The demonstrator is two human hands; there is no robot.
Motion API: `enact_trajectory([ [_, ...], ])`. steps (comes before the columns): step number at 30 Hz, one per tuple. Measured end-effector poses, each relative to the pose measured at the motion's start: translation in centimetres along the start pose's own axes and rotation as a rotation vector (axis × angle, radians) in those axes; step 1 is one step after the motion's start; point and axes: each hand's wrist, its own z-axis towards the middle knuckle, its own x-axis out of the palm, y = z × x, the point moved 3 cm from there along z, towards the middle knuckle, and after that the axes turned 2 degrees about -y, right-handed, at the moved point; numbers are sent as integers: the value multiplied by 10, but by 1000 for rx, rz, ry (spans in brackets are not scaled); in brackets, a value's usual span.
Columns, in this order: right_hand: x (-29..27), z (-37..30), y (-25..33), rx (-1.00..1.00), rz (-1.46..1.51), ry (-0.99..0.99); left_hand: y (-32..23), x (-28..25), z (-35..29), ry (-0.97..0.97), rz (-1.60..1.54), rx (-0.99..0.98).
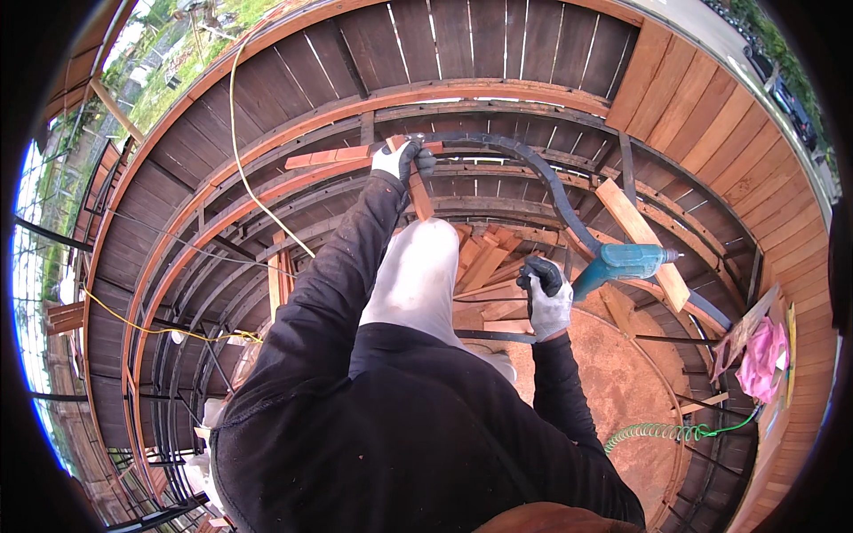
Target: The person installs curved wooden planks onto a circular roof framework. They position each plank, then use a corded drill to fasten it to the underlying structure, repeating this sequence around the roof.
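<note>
My left hand (400, 160), in a white-and-dark work glove, is closed round a short reddish wooden strip (420, 197). The strip slants down toward my knee in pale trousers, beside a curved wooden rail. More short wood pieces (327, 158) lie along that rail, left of the hand. My right hand (546, 298), gloved alike, is raised right of the knee with fingers curled in; anything inside them is hidden. Just right of it a teal power drill (626, 261) rests by a wooden board (644, 240), its chuck pointing right. The hand looks apart from the drill.
Curved tiers of dark slats and rails surround me. A bent black metal bar (546, 173) arcs past the drill. Below lie loose wood offcuts (489, 258) and a brown round floor (613, 382). A yellow cord (238, 133), green coiled hose (653, 432) and pink bag (762, 357) are around.
</note>
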Motion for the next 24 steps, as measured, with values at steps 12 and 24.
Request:
enact_trajectory([
  [12, 148, 252, 20, -651, -761, -152, 50, -38, 156, 36, 127, -75],
  [24, 227, 396, -9, -687, -1286, -101, 36, -44, 138, 183, 100, -26],
])
